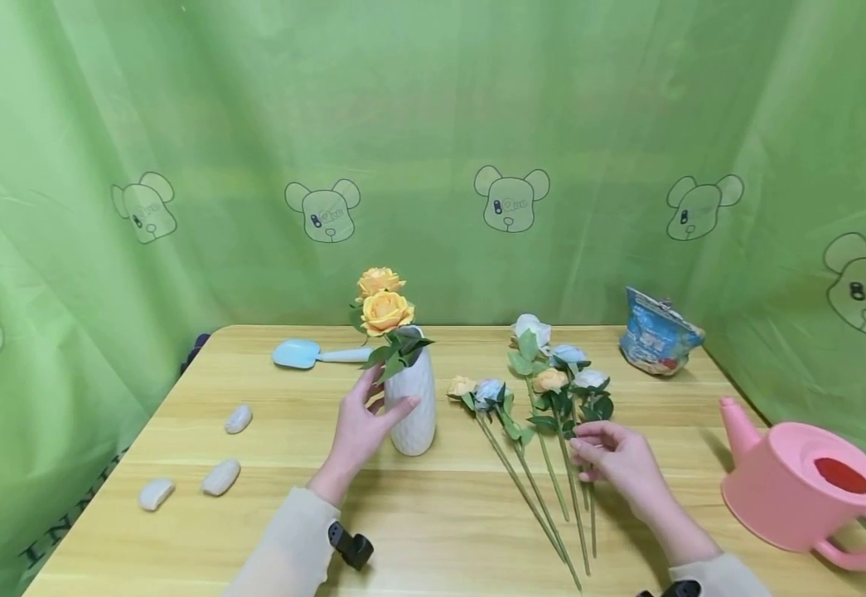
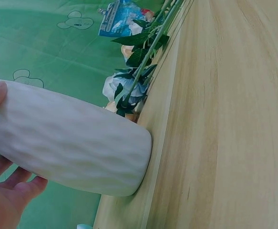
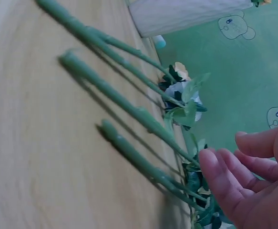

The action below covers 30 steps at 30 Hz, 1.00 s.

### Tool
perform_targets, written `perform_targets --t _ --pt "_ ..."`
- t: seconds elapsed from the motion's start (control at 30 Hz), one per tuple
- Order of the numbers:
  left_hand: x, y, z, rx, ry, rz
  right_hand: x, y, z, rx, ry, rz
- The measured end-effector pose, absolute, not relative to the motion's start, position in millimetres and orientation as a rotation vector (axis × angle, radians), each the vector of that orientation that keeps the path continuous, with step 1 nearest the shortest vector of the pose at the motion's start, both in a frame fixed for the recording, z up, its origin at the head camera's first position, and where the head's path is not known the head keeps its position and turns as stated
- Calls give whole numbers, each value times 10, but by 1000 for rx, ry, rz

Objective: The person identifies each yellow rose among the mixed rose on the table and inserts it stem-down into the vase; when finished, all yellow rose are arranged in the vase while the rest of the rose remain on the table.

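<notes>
A white textured vase (image 1: 412, 406) stands upright with two yellow roses (image 1: 386, 313) and dark leaves at its mouth. My left hand (image 1: 364, 419) holds it from the left, thumb across the near side and fingers round the other; in the left wrist view the vase (image 2: 77, 138) rests on the table. Right of the vase lie several artificial flowers in white, pale blue and peach, their green stems (image 1: 544, 506) toward me. Over these stems hovers my right hand (image 1: 619, 460), its fingers loosely bent. The right wrist view shows thumb and fingers (image 3: 220, 176) apart, with nothing between them.
On the right stand a pink watering can (image 1: 791, 489) and, farther back, a blue bag (image 1: 656, 336). A light-blue toy shovel (image 1: 302, 354) lies behind the vase to the left. Three pale stones (image 1: 221, 478) sit on the table's left side. Green curtains surround the table.
</notes>
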<state>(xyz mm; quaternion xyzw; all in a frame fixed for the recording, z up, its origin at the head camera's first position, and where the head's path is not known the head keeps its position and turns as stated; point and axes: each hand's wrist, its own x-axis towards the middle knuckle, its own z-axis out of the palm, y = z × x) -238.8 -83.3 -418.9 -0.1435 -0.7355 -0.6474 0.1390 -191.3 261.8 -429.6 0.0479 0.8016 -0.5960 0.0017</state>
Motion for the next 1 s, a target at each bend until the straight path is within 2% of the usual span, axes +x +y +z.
perform_targets --t 0.63,1.0 --pt "-2419 -823 -4247 -406 -2152 -1852 -2021 2567 -4451 183 2584 -1653" --pt "-2420 -849 -4246 -411 -2147 -1857 -2059 2599 -4402 170 2482 -1786"
